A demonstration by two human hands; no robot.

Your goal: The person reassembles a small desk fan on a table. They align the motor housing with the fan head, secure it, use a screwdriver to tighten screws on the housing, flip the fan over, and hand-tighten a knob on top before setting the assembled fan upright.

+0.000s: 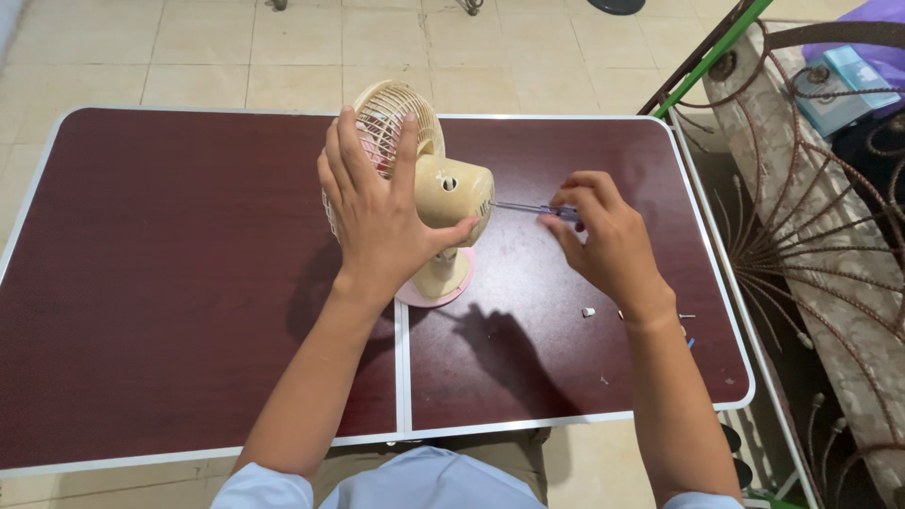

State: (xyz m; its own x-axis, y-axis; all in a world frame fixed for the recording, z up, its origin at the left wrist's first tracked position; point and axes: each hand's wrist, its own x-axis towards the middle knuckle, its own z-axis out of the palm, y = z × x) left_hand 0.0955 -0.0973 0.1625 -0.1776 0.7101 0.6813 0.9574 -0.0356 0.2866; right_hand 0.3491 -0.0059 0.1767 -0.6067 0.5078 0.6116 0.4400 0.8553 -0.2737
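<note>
A small cream table fan (pixel 451 188) stands on a dark red folding table (pixel 170 283), its grille turned away from me and its motor housing facing right. My left hand (pixel 377 212) is clasped over the back of the grille and housing, holding the fan steady. My right hand (pixel 608 240) grips a thin screwdriver (pixel 528 208) with a blue handle; its metal shaft points left and its tip touches the back of the motor housing. The fan's round pinkish base (pixel 443 287) rests near the table's middle seam.
A small white cap (pixel 588 312) and a loose screw (pixel 686 317) lie on the table near my right wrist. An ornate metal bench frame (pixel 811 226) with a patterned cushion stands to the right of the table. Tiled floor lies beyond.
</note>
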